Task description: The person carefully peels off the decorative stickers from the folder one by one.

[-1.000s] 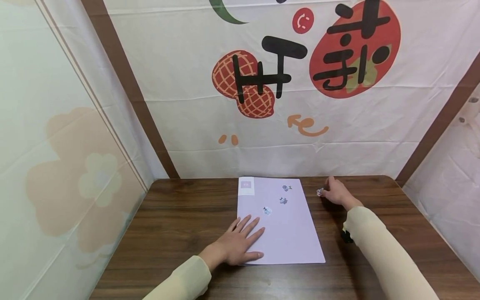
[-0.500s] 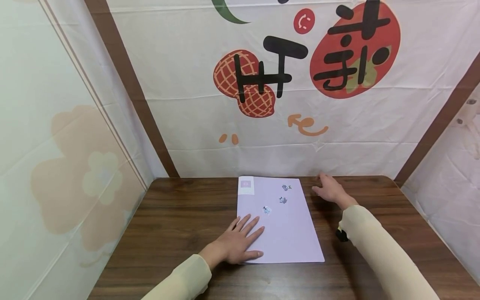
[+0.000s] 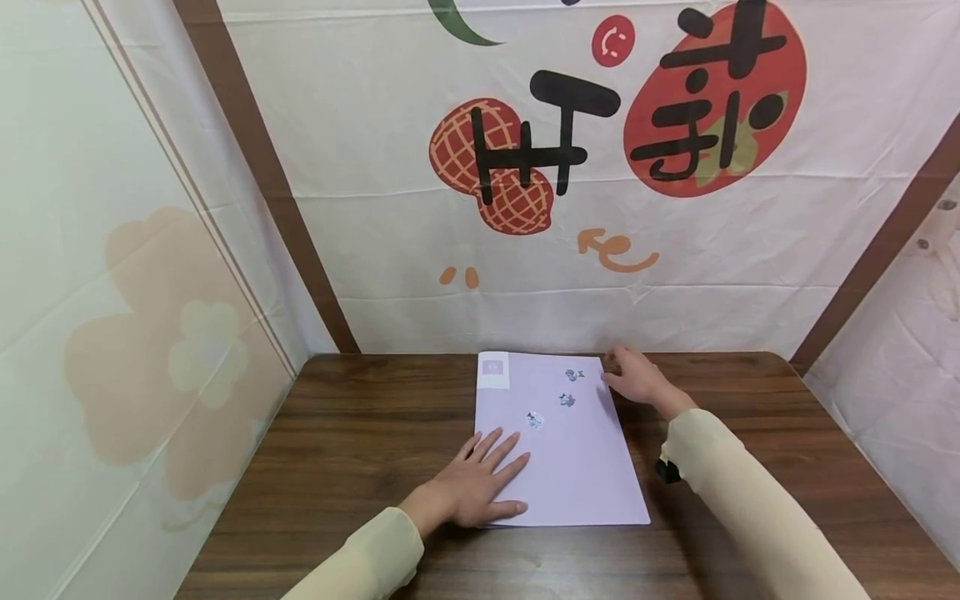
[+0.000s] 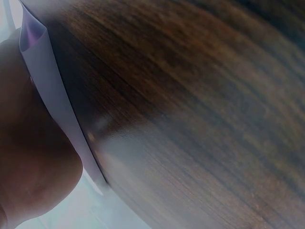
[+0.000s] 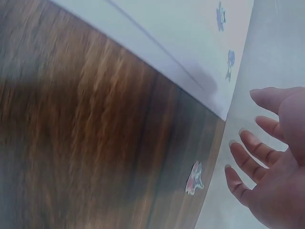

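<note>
When handling the lilac sheet (image 3: 579,467) laid on the bench (image 3: 360,408), expect light, bendable paper, best gripped by its edges. Note the left hand (image 3: 478,485) spread wide over its left edge, and the right hand (image 3: 634,377) loosely curved, holding nothing visible, near its far-right corner.

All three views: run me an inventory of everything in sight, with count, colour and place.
Table: 1, brown wood, under everything
Paper: 1, pale purple, on the table
Label: 1, white with purple square, paper's far left corner
Stickers: 3, bluish grey, on the paper
Loose sticker: 1, pinkish and bluish, on the table near its far edge
Back cloth: 1, white with colourful prints, behind the table
Side cloths: 2, pale, left and right
Sleeves: 2, cream, on both arms
Left hand: 1, bare, spread on the paper's near left
Right hand: 1, bare, by the paper's far right corner
</note>
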Motion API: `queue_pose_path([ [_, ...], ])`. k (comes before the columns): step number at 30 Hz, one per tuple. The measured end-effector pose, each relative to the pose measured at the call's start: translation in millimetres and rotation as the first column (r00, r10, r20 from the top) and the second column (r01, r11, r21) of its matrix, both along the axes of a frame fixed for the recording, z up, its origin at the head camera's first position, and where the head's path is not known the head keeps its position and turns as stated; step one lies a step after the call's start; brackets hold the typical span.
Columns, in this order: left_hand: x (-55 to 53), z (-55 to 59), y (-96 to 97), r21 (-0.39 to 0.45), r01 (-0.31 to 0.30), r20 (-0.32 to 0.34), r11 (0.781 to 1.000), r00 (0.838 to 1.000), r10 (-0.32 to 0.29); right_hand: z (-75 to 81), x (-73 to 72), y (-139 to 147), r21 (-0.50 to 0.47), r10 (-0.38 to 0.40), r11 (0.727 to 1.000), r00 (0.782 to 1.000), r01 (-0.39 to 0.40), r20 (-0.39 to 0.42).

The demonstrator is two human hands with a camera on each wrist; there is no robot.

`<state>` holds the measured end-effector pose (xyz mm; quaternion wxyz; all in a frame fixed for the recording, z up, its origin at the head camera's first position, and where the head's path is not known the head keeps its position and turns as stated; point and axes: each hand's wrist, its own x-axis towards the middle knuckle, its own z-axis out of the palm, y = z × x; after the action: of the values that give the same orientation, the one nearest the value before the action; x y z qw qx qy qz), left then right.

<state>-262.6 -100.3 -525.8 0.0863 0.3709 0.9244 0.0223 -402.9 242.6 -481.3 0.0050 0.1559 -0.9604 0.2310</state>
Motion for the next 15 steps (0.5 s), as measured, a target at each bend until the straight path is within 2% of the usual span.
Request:
queue_pose_path([
  [6,0.1,0.6,-0.2,-0.002,0.001,-0.001,1.0,1.0,-0.001,0.4,-0.2,-10.5,-0.004,0.024,1.0,1.0,-0.024,0.019],
  [15,1.1,1.8,-0.1,0.002,0.005,0.008,1.0,1.0,-0.005,-8.8,-6.1,-24.0,-0.01,0.048,0.999,0.998,-0.047,0.037],
])
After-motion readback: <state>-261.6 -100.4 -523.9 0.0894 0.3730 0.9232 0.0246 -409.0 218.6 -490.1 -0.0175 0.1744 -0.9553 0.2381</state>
